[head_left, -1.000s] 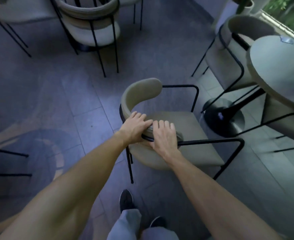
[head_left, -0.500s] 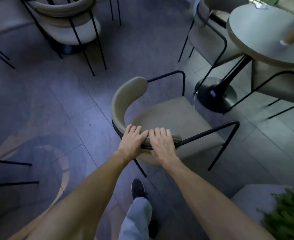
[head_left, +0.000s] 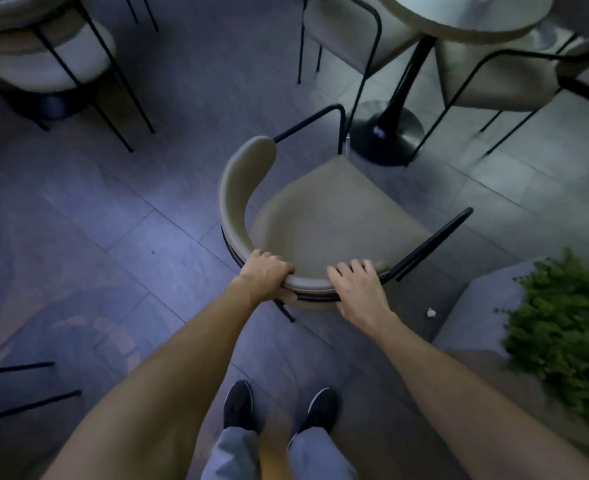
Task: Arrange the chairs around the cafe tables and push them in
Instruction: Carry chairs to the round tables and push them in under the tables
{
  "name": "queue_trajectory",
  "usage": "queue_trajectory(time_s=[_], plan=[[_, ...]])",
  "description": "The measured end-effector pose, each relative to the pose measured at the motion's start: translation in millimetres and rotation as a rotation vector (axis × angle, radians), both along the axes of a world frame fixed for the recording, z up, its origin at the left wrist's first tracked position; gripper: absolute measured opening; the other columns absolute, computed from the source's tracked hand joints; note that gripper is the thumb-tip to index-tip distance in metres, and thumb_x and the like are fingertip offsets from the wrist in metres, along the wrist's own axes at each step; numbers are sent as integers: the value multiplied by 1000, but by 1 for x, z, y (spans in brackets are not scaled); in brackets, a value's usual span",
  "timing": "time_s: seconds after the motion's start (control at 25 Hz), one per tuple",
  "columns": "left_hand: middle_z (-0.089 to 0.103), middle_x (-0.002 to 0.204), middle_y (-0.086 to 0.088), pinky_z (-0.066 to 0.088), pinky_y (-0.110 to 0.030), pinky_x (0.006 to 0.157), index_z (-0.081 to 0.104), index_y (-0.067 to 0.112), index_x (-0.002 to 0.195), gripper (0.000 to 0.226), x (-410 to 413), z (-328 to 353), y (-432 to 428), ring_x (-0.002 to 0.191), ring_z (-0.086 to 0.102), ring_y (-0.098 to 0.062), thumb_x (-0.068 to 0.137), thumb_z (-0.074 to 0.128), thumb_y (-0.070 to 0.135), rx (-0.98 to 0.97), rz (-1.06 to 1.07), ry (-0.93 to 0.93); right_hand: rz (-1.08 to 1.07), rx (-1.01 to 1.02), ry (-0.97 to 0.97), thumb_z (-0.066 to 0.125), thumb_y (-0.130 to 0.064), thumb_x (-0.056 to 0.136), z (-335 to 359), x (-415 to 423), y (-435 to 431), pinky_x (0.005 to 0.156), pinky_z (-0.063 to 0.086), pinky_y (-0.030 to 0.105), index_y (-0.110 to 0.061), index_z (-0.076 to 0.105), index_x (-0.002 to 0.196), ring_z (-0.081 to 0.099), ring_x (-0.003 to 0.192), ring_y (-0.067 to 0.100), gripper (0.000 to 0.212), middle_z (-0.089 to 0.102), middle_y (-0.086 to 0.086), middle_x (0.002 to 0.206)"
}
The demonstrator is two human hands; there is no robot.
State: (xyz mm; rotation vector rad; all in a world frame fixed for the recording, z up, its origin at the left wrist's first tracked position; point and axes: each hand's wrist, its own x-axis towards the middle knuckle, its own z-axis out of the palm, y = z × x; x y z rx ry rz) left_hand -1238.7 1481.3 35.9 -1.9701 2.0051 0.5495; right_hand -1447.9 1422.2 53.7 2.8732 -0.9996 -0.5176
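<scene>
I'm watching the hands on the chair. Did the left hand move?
Yes. The left hand slid left along the backrest, away from the black armrest beside the right hand.

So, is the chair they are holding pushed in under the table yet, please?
Out: the chair shows its whole seat, clear of the table; left hand and right hand hold its backrest.

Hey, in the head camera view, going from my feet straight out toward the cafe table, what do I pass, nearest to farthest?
Shoes → left hand and right hand, both gripping the backrest → chair seat → table base → tabletop.
</scene>
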Motion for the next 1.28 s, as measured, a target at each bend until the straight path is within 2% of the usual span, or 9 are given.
queue_trajectory(time_s=[0.16, 0.36, 0.6, 0.68, 0.76, 0.88, 0.96, 1.08, 1.28], plan=[[68, 116, 3, 37, -37, 95, 63, 32, 117, 55, -8, -8, 2, 111, 60, -24, 80, 59, 72, 32, -126, -43, -88, 11, 63, 82, -16, 58, -8, -26, 12, 83, 40, 42, -20, 59, 101, 59, 90, 30, 49, 66, 3, 91], [67, 118, -1, 34, -38, 93, 65, 29, 117, 49, -50, -15, 9, 111, 60, -27, 83, 62, 65, 8, -152, -142, -296, 31, 150, 70, -12, 76, -13, -29, 36, 99, 36, 46, -23, 56, 114, 56, 110, 30, 42, 65, 3, 113], [68, 116, -2, 34, -39, 93, 66, 27, 114, 46, -76, -19, 12, 109, 61, -27, 81, 67, 60, 45, -138, -157, -348, 109, 174, 59, -14, 89, -18, -27, 46, 98, 37, 42, -21, 59, 120, 54, 119, 29, 32, 65, 4, 123], [67, 118, -1, 35, -38, 92, 62, 28, 116, 52, -62, -18, 13, 111, 61, -26, 76, 73, 60, 19, -214, -155, -357, 193, 129, 60, -21, 90, -17, -10, 50, 100, 39, 43, -17, 56, 124, 54, 122, 32, 35, 63, 9, 127], [65, 122, -1, 34, -38, 97, 59, 29, 120, 57, -38, -14, 9, 116, 59, -26, 74, 74, 60, 15, -279, -174, -399, 324, 39, 65, -27, 88, -16, 12, 58, 99, 41, 43, -12, 52, 126, 55, 123, 35, 43, 62, 14, 128], [66, 121, 1, 32, -36, 102, 63, 29, 118, 54, 4, -6, -6, 116, 58, -23, 75, 72, 59, -33, -324, -308, -432, 355, -92, 66, -22, 86, -26, 37, 64, 91, 46, 41, -13, 50, 124, 61, 116, 36, 42, 66, 15, 121], [69, 112, 2, 32, -35, 99, 67, 29, 110, 61, 18, -6, -14, 109, 60, -21, 64, 77, 68, -35, -309, -361, -445, 367, -136, 66, -18, 86, -31, 42, 63, 87, 47, 40, -18, 50, 129, 63, 113, 34, 46, 69, 13, 118], [73, 100, 3, 32, -34, 94, 71, 27, 100, 62, 21, -10, -14, 99, 65, -19, 58, 77, 72, -46, -303, -323, -455, 359, -121, 67, -18, 87, -31, 42, 61, 89, 46, 38, -27, 49, 136, 63, 115, 32, 53, 69, 8, 119], [74, 95, -1, 33, -35, 91, 71, 23, 94, 59, 16, -5, -16, 92, 69, -19, 61, 75, 71, -100, -234, -264, -411, 322, -96, 68, -22, 85, -28, 33, 47, 93, 41, 40, -29, 52, 132, 63, 117, 27, 50, 69, 5, 119]])
